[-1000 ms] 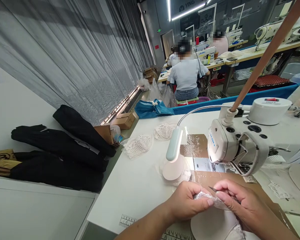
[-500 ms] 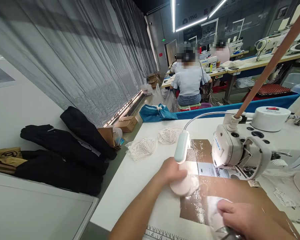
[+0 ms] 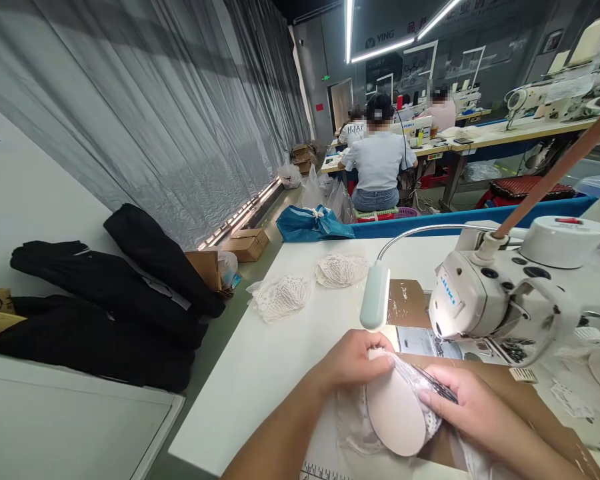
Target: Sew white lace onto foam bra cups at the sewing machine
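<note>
Left hand (image 3: 353, 360): thumb and fingers pinched on upper edge of cup (image 3: 396, 415), likely to steady it | Right hand (image 3: 467, 393): curled around metal tool (image 3: 439, 385), thumb against lace edging (image 3: 431, 421), apparently to spread it | Cup: before sewing machine (image 3: 467, 300), near lamp (image 3: 375, 295), probably for light

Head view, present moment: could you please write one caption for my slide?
Left hand and right hand hold a lace-trimmed pale oval piece beside a white JUKI sewing machine.
</note>
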`<action>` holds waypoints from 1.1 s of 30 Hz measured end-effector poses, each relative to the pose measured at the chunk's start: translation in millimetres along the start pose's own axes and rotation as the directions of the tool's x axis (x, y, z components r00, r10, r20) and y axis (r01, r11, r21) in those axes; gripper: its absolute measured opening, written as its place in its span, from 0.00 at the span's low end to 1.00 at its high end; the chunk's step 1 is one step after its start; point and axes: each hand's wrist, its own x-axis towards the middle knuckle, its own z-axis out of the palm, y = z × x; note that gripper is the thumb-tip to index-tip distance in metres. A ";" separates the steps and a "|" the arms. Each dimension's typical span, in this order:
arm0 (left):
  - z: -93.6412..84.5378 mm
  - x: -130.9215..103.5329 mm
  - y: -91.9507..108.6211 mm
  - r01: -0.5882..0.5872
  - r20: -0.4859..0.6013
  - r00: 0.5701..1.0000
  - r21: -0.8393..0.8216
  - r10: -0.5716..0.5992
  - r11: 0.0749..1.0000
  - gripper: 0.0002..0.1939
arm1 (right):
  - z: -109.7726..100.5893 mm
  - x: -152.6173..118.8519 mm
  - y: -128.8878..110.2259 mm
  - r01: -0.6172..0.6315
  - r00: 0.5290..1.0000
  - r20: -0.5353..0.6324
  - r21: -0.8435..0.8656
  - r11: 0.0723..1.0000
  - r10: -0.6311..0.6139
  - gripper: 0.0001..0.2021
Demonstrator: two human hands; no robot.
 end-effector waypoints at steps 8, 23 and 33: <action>19.1 3.8 3.9 -0.108 0.140 0.986 0.086 0.096 0.990 0.25 | 0.2 -7.7 1.3 0.038 0.998 0.041 0.084 0.996 -0.042 0.20; 25.6 3.0 1.7 0.110 0.268 0.963 -0.305 -0.025 0.946 0.25 | -24.5 -23.4 29.7 -0.074 0.997 -0.014 0.011 0.997 0.074 0.22; 25.1 3.6 1.0 0.167 0.285 0.954 -0.264 -0.089 0.950 0.21 | -13.7 -18.6 10.7 -0.049 0.988 0.149 0.021 0.999 0.045 0.18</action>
